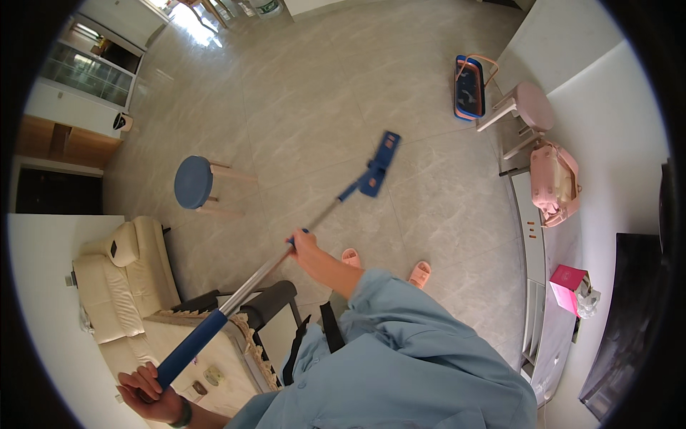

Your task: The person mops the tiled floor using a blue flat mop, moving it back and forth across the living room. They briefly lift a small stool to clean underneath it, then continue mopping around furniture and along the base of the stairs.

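A flat mop with a blue head [381, 163] rests on the grey tiled floor [321, 102]. Its metal pole [252, 289] slants down across the view to a thick blue grip [193, 348]. My right hand [304, 248] is wrapped around the pole near a blue collar. At the lower left, my left hand [153, 396] holds the top end of the blue grip, with a dark band [185, 413] on its wrist. No mop pad can be made out under the head from above.
A blue and orange bucket [470, 88] holds dark water beside a pink stool [530, 107]. A blue-topped stool [194, 182] stands left. The cream sofa [112, 289] and a low cabinet [536, 230] with a pink bag [554, 182] flank me. My pink slippers [420, 274] are near the mop.
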A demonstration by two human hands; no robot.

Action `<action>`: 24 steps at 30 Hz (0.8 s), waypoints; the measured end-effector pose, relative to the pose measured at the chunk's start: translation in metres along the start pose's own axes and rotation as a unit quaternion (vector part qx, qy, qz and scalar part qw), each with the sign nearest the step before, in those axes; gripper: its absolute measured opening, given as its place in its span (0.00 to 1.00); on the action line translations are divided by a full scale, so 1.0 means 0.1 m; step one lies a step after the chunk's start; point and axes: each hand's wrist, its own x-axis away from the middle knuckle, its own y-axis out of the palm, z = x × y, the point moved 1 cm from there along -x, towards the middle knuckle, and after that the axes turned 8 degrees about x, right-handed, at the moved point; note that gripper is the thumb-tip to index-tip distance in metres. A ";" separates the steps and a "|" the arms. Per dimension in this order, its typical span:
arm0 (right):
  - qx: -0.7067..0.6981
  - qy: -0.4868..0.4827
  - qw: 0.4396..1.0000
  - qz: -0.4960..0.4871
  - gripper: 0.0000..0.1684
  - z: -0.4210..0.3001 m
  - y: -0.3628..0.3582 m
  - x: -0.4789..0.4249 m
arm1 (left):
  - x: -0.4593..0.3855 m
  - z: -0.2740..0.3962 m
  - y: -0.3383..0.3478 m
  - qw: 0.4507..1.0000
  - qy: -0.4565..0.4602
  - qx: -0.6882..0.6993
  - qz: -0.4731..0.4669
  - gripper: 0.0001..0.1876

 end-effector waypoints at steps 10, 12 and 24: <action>-0.117 -0.009 0.977 -0.179 0.08 -0.94 -0.37 -0.19 | 0.35 -0.27 0.93 0.975 0.116 0.042 -0.187 0.14; -0.129 0.007 0.977 -0.172 0.08 -0.86 -0.70 0.10 | 0.38 -0.10 1.04 0.977 0.139 0.058 -0.148 0.14; -0.229 -0.063 0.968 -0.074 0.07 -0.63 -3.52 1.73 | 1.09 -0.19 1.94 0.850 -0.036 0.239 -0.467 0.15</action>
